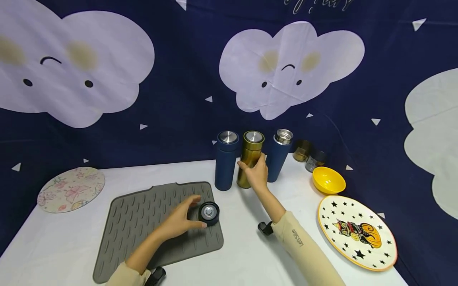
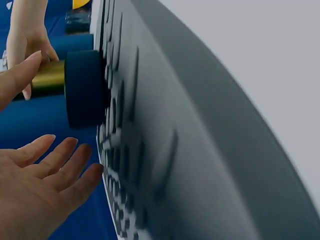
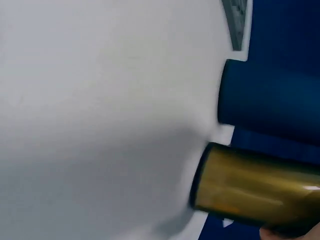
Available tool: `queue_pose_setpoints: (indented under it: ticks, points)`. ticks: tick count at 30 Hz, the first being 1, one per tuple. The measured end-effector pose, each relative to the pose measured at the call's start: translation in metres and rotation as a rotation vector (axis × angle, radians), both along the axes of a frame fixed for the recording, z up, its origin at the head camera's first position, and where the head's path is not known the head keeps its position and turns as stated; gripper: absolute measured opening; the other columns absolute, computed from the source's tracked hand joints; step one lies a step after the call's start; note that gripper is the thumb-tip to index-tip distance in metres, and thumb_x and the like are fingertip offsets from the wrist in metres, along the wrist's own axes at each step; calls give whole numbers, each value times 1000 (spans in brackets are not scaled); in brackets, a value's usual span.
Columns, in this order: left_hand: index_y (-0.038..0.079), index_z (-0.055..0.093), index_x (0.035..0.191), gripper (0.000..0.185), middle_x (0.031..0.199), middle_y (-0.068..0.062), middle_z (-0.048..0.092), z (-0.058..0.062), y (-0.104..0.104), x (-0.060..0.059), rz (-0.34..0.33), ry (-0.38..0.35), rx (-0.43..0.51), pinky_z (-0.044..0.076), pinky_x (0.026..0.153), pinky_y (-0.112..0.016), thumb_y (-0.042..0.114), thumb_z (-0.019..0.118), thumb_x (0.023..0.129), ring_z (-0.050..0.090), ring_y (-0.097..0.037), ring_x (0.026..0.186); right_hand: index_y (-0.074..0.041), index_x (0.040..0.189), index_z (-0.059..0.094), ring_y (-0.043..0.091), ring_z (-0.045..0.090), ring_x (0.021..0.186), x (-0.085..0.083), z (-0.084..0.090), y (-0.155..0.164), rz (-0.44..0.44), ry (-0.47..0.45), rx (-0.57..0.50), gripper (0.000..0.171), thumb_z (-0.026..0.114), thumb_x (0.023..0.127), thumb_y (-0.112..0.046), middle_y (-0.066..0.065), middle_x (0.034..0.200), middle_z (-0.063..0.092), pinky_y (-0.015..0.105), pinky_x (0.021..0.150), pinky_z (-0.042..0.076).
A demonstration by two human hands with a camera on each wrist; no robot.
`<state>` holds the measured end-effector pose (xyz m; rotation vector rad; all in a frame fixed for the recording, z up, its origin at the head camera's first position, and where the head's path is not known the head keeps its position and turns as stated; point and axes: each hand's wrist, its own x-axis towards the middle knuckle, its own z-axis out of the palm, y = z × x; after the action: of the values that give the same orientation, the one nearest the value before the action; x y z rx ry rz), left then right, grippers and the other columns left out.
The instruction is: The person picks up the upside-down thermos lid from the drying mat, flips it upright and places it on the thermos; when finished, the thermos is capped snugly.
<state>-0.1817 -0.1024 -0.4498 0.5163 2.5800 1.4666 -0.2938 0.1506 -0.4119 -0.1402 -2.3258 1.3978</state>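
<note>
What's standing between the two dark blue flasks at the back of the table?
The gold flask stands between the left blue flask and the right blue flask, gripped by the right hand; the head view shows it.

A white table (image 1: 250, 254) stands before a navy backdrop (image 1: 186, 79). Pale clouds with faces (image 1: 286, 67) are printed on it, above the table. Even light falls throughout.

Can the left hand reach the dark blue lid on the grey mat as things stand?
Probably yes: the left hand is open right beside the dark blue lid on the grey mat, fingertips at its rim, nothing between them.
</note>
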Motion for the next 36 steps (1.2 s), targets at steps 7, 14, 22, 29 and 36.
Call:
queue_pose_setpoints:
  ticks: [7, 14, 22, 29, 36]
  points:
    - [-3, 45, 143, 89, 142, -22, 51, -9, 19, -9, -29, 70, -94, 39, 104, -62, 18, 90, 69, 47, -43, 131, -2, 136, 40, 39, 59, 115, -3, -3, 7, 39, -34, 9, 76, 82, 79, -30, 21, 123, 61, 51, 101, 46]
    - [1, 55, 133, 75, 131, -16, 60, -14, 29, -12, 17, 193, -229, 48, 98, -55, 12, 90, 68, 56, -36, 121, -2, 150, 25, 42, 46, 134, 22, 4, 13, 97, -160, -14, 97, 82, 79, -36, 25, 148, 42, 53, 111, 39]
    - [7, 55, 136, 78, 128, -8, 61, 16, 32, 4, 73, 315, -189, 52, 94, -50, 10, 92, 67, 61, -28, 116, 2, 144, 40, 39, 60, 119, 94, 9, 1, 411, -365, -133, 73, 74, 88, -31, 28, 134, 55, 48, 97, 52]
    - [8, 55, 137, 78, 126, -2, 61, 38, 38, 29, 18, 447, -124, 53, 96, -44, 9, 91, 67, 62, -21, 116, 10, 142, 40, 18, 70, 98, 128, 8, -14, 810, -570, -486, 62, 63, 97, -26, 18, 120, 65, 34, 92, 57]
    - [14, 50, 143, 81, 135, 0, 55, 42, 40, 46, -38, 478, -150, 53, 97, -43, 19, 89, 73, 58, -19, 121, 8, 130, 51, 12, 71, 87, 144, 4, -18, 836, -573, -580, 44, 64, 95, -16, 8, 103, 73, 27, 83, 58]
